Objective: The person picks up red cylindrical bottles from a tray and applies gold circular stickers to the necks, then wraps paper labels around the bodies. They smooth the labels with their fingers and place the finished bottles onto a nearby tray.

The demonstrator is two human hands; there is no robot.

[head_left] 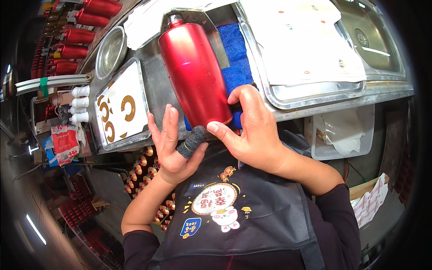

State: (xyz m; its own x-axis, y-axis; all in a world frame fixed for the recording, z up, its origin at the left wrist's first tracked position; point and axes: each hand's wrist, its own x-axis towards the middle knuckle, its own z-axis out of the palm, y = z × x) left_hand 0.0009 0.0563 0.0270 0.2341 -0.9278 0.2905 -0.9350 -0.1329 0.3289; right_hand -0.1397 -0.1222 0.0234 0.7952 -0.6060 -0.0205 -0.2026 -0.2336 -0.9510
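A large glossy red bottle (191, 67) lies on its side on the metal counter, its silvery neck pointing away from me and its base toward me. My right hand (252, 128) is closed on its lower end, thumb at the base and bent forefinger along the right side; the other fingertips are hidden. My left hand (173, 150) is open beside the base, fingers stretched out. One of its fingers wears a grey knitted finger sleeve (192, 141), whose tip is at the bottle's base. Blue cloth (236, 49) lies under and beside the bottle.
To the left are a tray (145, 96) with gold C-shaped decals (128, 108) on white sheets and a metal bowl (111, 52). At the right, printed white sheets (301, 40) cover another tray (288, 104), beside a sink (387, 65). More red bottles (74, 36) stand far left.
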